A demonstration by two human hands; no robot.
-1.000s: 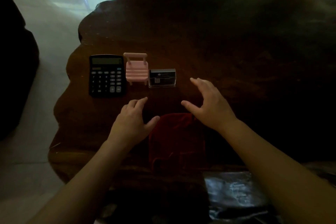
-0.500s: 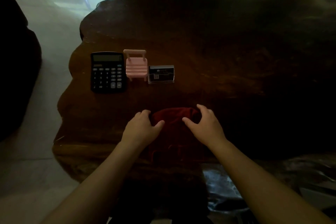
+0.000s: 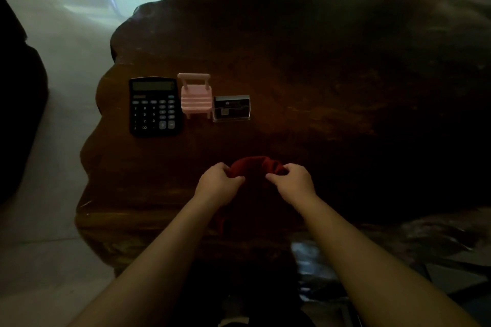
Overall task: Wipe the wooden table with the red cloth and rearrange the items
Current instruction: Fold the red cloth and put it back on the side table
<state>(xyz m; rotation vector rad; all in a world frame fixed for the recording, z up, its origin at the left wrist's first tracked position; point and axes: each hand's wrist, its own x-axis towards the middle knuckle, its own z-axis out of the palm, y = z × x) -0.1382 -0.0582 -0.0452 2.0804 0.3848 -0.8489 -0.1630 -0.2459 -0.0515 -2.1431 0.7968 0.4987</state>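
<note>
A dark red cloth (image 3: 253, 167) lies bunched near the front edge of the dark wooden table (image 3: 332, 93). My left hand (image 3: 218, 182) pinches its left side and my right hand (image 3: 293, 180) pinches its right side, the cloth arching up between them. Its lower part hangs in shadow below my wrists. Farther back on the left stand a black calculator (image 3: 155, 107), a small pink toy chair (image 3: 196, 95) and a clear card holder with dark cards (image 3: 231, 109), in a row, all apart from my hands.
The table has a wavy, irregular edge on the left and front. Pale floor lies to the left, with a dark shape at the far left edge. Shiny dark plastic (image 3: 313, 265) sits below the table's front right.
Both hands came down from above the table onto the cloth's far edge, closed on it and drew it up into a bunch. The calculator, chair and card holder have not moved.
</note>
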